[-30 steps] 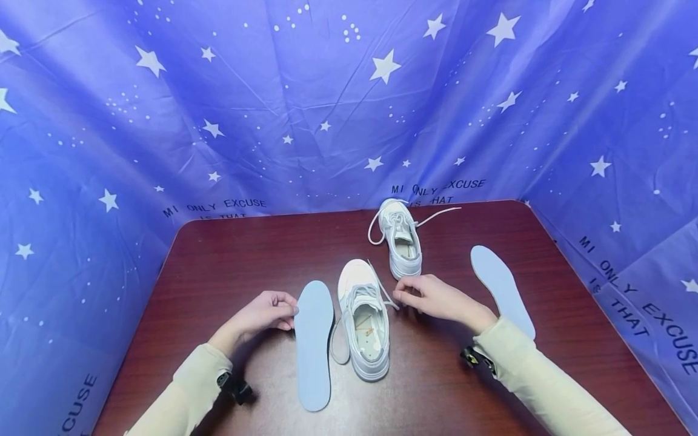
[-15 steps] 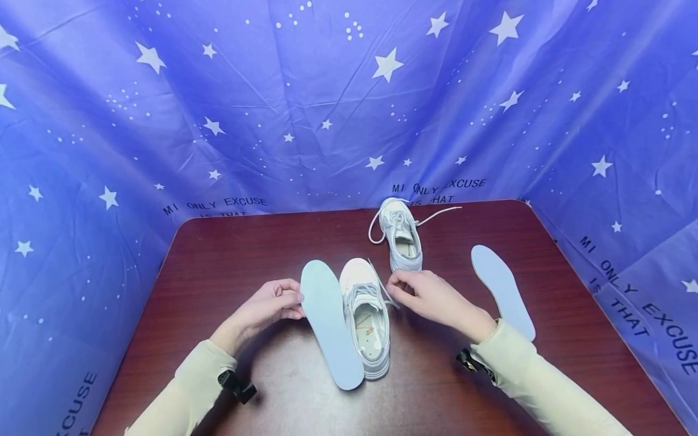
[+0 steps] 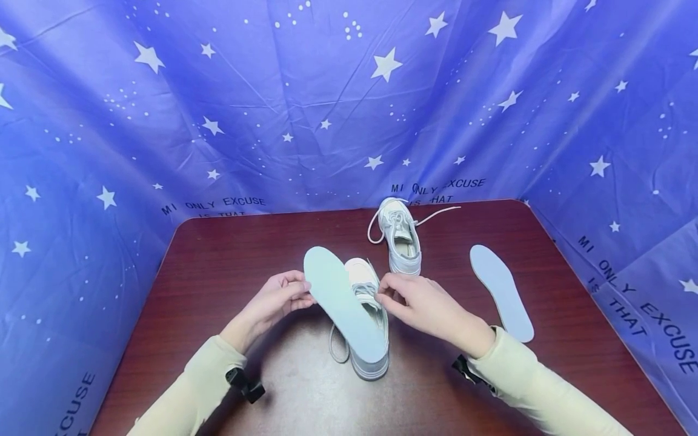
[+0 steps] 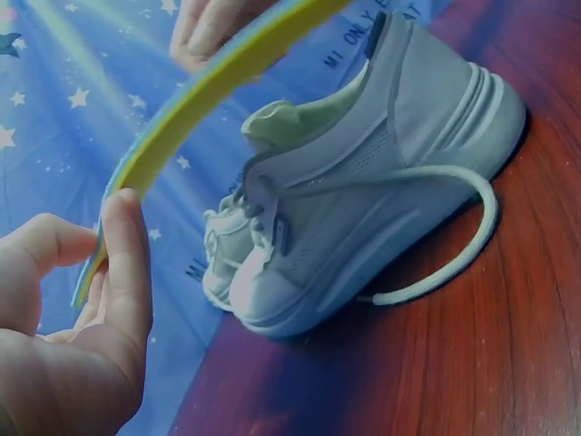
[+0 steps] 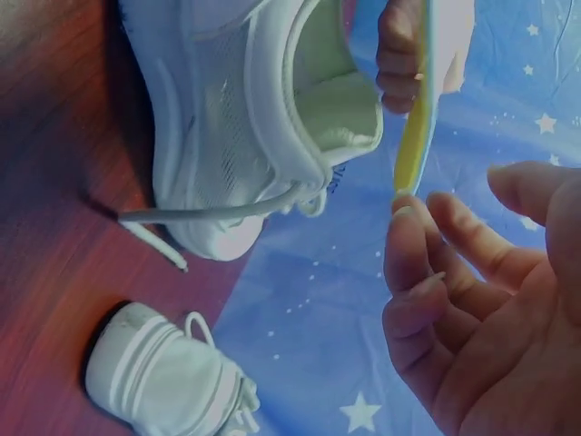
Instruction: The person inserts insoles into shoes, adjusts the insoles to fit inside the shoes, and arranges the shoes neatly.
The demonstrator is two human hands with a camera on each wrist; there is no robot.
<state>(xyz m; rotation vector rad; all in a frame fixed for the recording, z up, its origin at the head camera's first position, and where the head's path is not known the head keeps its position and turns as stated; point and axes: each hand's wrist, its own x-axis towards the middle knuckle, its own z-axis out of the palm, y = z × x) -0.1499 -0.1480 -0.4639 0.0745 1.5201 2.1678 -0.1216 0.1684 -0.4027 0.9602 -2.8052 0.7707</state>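
Note:
My left hand (image 3: 275, 300) pinches the edge of a pale blue insole (image 3: 343, 303) between thumb and fingers. The insole slants above a white lace-up shoe (image 3: 357, 270), its wide end up by the left hand and its narrower end over the shoe's heel, hiding most of the opening. Its yellow underside (image 4: 182, 123) shows in the left wrist view. My right hand (image 3: 422, 303) hovers at the shoe's right side, fingers loosely bent and gripping nothing. In the right wrist view its fingertips (image 5: 408, 218) are close to the insole's end; contact is unclear.
A second white shoe (image 3: 406, 264) stands farther back with loose laces. Another pale blue insole (image 3: 504, 293) lies on the right of the dark red table (image 3: 245, 248). The near shoe's lace (image 4: 436, 282) loops onto the table. A blue starry curtain (image 3: 327, 91) hangs behind.
My left hand has lifted the insole from beside the shoe and tilted it, swinging its lower end right, over the shoe. My right hand has shifted slightly left.

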